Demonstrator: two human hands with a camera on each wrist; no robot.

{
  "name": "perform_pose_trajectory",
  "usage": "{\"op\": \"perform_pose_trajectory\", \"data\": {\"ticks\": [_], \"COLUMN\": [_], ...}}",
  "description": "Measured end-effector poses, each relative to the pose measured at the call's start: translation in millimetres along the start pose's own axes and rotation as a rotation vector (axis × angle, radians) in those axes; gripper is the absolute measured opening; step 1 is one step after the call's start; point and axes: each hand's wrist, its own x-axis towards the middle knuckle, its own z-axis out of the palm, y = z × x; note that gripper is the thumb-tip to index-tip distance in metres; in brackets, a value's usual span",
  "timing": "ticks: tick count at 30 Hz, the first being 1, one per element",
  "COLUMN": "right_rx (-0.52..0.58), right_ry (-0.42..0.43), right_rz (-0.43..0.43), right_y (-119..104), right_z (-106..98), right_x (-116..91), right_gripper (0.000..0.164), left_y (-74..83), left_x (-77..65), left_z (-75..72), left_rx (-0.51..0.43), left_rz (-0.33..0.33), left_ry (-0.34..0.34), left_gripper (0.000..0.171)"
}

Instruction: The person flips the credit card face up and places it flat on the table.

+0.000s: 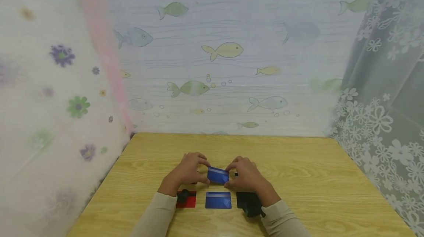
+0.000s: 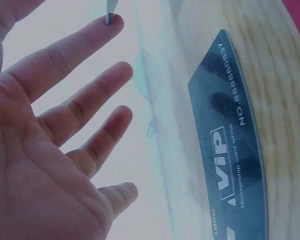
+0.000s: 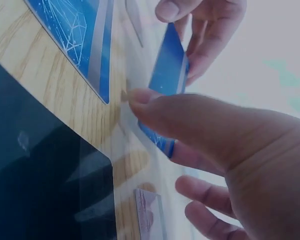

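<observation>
- Left hand's grip (image 1: 190,170) has thumb and index finger pinching one short end of a glossy blue rectangular plastic card with a pale stripe (image 1: 218,176); the other fingers are spread out of the way.
- Right hand's grip (image 1: 244,174) pinches the opposite end. Holding both ends probably keeps it steady and leaves most of the face uncovered.
- So that card's between the hands, tilted; can't tell if its lower edge touches the desk.
- Just nearer the body, a matching flat blue striped card (image 1: 218,200) sits between a red card with a dark stripe (image 1: 190,202) and a plain black card (image 1: 243,196). Gaps between them likely make edges easier to grab.
- All on a yellowish wood-grain desk (image 1: 298,167).
</observation>
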Motion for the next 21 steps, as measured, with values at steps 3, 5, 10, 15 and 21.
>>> {"op": "perform_pose_trajectory", "data": {"ticks": [3,5,10,15,21], "right_rx": [-0.003,-0.002,0.013,0.024,0.034], "right_ry": [0.016,0.038,0.098,0.147,0.183], "right_rz": [-0.010,-0.020,-0.034,-0.050,-0.071], "right_y": [0.0,-0.2,-3.2,-5.7,-7.0], "right_z": [0.3,0.8,-0.5,-2.1,-2.4], "right_x": [0.7,1.4,1.8,1.6,2.8], "right_gripper": [0.044,0.044,0.044,0.044,0.043], "left_y": [0.4,1.2,4.5,6.7,9.0], "left_x": [0.5,1.1,1.0,0.8,0.8], "left_z": [-0.4,-0.9,-3.4,-4.3,-4.8], "left_rx": [-0.018,-0.037,-0.086,-0.121,-0.141], "left_rz": [0.004,0.011,0.041,0.068,0.098], "left_ry": [0.027,0.047,0.080,0.099,0.120], "left_gripper": [0.046,0.046,0.046,0.048,0.051]}}
